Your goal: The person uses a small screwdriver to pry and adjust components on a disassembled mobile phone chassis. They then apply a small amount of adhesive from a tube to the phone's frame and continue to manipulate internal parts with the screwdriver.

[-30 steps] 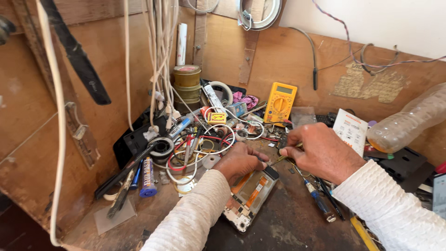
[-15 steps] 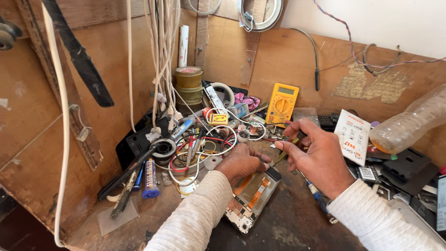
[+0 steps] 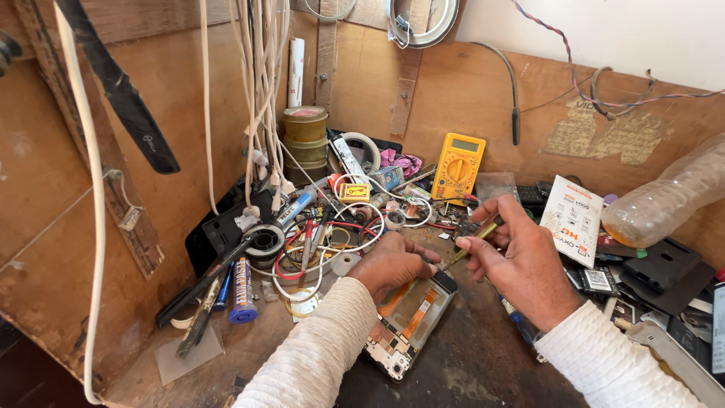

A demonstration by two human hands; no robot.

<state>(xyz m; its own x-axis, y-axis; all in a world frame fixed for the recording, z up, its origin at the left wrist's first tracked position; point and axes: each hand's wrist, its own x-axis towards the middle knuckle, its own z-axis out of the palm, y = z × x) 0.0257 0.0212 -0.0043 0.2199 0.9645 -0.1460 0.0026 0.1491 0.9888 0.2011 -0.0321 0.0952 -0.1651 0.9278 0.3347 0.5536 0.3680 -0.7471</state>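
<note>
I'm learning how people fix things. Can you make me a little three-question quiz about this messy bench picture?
1. True or false: the left hand rests on the opened phone.
2. What does the right hand hold? A) a thin yellow-handled tool B) a hammer C) a cup
3. What colour is the multimeter by the back wall?

Key
1. True: the left hand presses on the phone's upper end.
2. A: its fingers pinch the tool, whose tip points down toward the phone.
3. Yellow.
</note>
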